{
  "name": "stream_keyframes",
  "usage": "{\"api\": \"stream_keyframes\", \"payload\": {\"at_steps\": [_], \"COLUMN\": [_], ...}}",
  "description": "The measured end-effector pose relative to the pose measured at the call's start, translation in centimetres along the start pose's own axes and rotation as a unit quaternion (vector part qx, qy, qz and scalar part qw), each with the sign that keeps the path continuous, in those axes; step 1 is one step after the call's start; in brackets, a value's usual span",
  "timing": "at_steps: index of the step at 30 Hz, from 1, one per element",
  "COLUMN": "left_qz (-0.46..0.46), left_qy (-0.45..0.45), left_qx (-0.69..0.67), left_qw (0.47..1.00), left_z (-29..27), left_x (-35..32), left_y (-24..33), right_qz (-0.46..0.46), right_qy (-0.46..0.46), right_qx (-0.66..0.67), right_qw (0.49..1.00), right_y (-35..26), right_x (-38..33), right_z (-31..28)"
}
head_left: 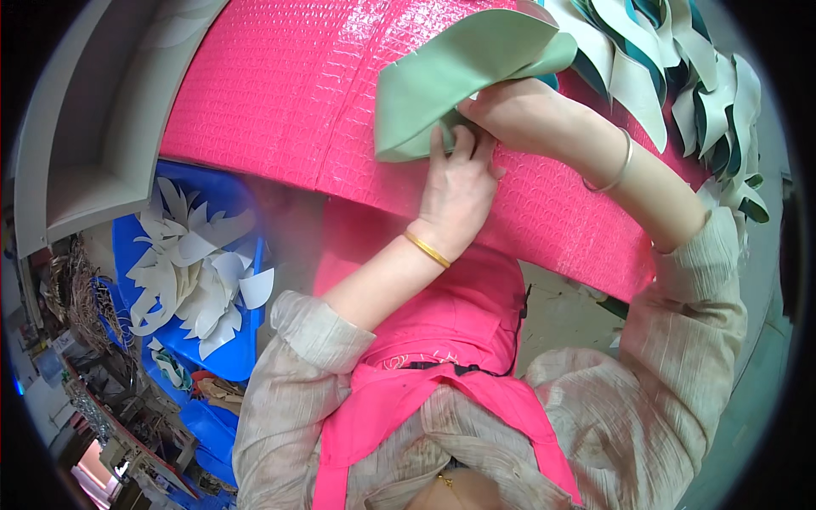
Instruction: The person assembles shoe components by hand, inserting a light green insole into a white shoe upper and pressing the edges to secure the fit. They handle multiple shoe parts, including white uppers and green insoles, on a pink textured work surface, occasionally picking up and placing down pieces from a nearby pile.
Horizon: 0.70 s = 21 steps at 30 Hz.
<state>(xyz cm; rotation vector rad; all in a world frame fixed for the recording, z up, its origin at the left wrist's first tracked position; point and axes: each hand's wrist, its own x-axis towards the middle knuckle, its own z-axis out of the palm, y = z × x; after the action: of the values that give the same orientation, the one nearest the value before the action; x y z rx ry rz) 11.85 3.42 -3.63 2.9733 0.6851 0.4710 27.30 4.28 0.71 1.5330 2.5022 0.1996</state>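
pale green foam-like sheet [459,72], smooth and matte, cut as a long petal with a curled edge, lies against a bright pink quilted panel [280,93] whose surface is stamped in small raised squares. left hand [457,191], wearing a gold bangle [427,250], reaches up with fingers loosely extended and their tips pressed to the lower edge of the sheet near its narrow end; it is not closed around it. right hand [518,110], with a thin silver bangle [614,170] on the wrist, is curled shut and pinches the sheet where the fold gathers. long axis of the sheet runs from lower left to upper right, its blunt tip pointing lower left and its broad curled end toward the upper right. just beyond that end sits a cluster of overlapping white and teal petals [680,76] fixed to the panel. well apart at lower left, a blue bin [212,357] holds loose white petal pieces [191,272].
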Motion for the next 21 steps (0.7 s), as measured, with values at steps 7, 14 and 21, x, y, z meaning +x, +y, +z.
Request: {"api": "stream_keyframes", "payload": {"at_steps": [7,14,21], "left_qz": [-0.002,-0.009,-0.084], "left_qy": [-0.009,0.026,-0.035], "left_qx": [-0.054,-0.057,-0.009], "left_qw": [0.999,0.998,0.996], "left_z": [0.0,0.7,0.9], "left_x": [0.3,0.5,1.5], "left_y": [0.7,0.5,3.7], "right_qz": [0.126,0.132,0.128], "right_qy": [-0.107,-0.037,0.023], "right_qx": [0.158,0.093,0.003], "right_qw": [0.973,0.986,0.991], "right_y": [1.3,1.5,-1.0], "right_x": [-1.1,-2.2,-2.3], "right_z": [-1.3,0.2,0.0]}}
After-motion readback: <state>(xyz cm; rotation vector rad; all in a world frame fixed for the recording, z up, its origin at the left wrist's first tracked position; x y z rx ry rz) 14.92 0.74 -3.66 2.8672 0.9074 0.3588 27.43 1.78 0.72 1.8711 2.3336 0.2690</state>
